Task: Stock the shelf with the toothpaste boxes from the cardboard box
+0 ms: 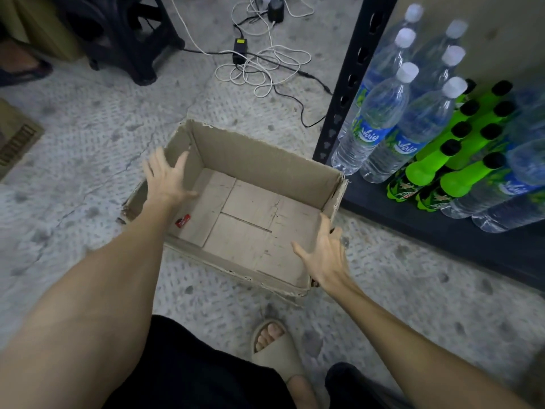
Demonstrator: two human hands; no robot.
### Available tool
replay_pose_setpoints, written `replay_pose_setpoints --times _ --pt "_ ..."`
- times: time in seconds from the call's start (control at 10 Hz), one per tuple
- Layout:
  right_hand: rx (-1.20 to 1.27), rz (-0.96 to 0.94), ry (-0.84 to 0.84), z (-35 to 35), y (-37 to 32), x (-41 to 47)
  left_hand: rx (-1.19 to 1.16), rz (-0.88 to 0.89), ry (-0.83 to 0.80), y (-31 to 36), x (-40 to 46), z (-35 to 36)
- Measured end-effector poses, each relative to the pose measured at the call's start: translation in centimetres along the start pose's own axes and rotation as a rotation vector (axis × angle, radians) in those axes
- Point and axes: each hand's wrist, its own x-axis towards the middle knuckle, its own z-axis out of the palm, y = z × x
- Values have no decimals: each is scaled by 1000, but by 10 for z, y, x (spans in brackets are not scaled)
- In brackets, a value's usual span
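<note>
— Head view count?
— 1 cardboard box [259, 160], open and torn-edged, holding only 1 small red scrap [183, 222]; no toothpaste boxes visible. 2 hands, fingers spread: left hand [167, 180] at the left wall, right hand [324, 255] at the right rim.
— Around it?
— Speckled grey floor [88, 160], tangled white cables [265, 66], black metal shelf [442, 228] with clear ribbed water bottles [380, 113] and glossy green bottles [424, 172].

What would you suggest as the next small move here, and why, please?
Probably close both open hands on the cardboard box and lift it away. The left hand hovers at its left wall, the right hand at its near right corner, and only a small red scrap lies inside; no toothpaste boxes remain visible.
</note>
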Motion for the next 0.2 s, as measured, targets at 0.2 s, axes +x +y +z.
replay_pose_setpoints --times 0.2 --pt "-38 18 -15 -14 2 -9 193 51 -86 18 -27 -13"
